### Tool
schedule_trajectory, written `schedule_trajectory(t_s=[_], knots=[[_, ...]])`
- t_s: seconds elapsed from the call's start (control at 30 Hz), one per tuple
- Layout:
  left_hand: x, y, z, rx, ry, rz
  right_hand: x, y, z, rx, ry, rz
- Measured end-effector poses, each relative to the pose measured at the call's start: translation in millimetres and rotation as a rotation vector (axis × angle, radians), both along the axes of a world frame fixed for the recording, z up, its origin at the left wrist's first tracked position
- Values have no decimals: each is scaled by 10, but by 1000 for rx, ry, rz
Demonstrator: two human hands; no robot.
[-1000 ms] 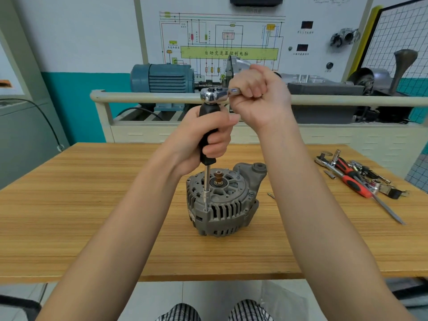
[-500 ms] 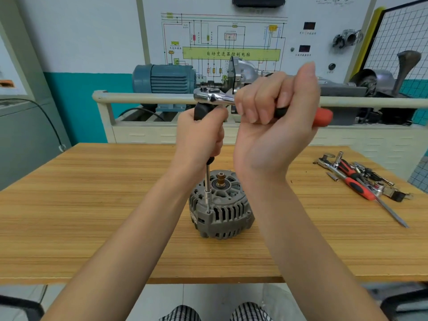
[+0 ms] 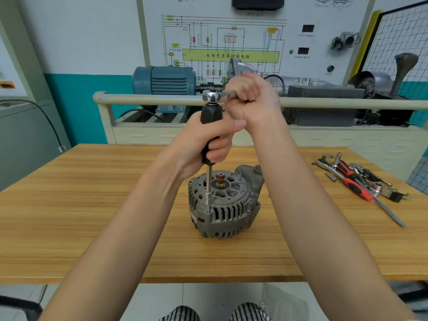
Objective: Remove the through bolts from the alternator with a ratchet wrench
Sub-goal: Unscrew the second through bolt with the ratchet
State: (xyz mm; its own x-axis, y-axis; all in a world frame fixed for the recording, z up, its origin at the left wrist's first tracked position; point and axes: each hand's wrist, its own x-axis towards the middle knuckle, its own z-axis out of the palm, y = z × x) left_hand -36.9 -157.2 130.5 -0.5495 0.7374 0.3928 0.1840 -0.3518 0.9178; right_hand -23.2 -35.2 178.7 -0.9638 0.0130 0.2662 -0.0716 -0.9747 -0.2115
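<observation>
Alternator [image 3: 223,205] sits shaft-up on table [image 3: 92,205]. Left hand [image 3: 208,144] grips upright driver [image 3: 211,126]; right hand [image 3: 252,98] clenches horizontal ratchet [image 3: 212,96] handle, head pointing left.

Wide bare stretch of wooden surface [image 3: 92,216] open to the left of alternator [image 3: 222,205], w/ more clear wood along the near edge. Access from above blocked: upright extension bar [image 3: 209,181] planted on alternator's top-left rim, left hand [image 3: 208,142] wrapped round its black grip, right hand [image 3: 250,98] fisted on ratchet wrench [image 3: 212,96] at the top. Both forearms angled in past alternator's flanks, narrowing approach from the front. Right side cluttered by loose tools [image 3: 361,181] near far corner, w/ a clear strip of wood between them & alternator. Rear shut off by railing [image 3: 148,99] & blue motor [image 3: 164,81].
</observation>
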Motion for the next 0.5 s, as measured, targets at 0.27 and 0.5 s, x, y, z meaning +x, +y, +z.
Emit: schedule_trajectory(t_s=[0.27, 0.5], knots=[[86, 49, -34, 84, -27, 254, 161, -54, -26, -45, 126, -221], [157, 158, -70, 149, -43, 618, 527, -410, -208, 139, 478, -762]])
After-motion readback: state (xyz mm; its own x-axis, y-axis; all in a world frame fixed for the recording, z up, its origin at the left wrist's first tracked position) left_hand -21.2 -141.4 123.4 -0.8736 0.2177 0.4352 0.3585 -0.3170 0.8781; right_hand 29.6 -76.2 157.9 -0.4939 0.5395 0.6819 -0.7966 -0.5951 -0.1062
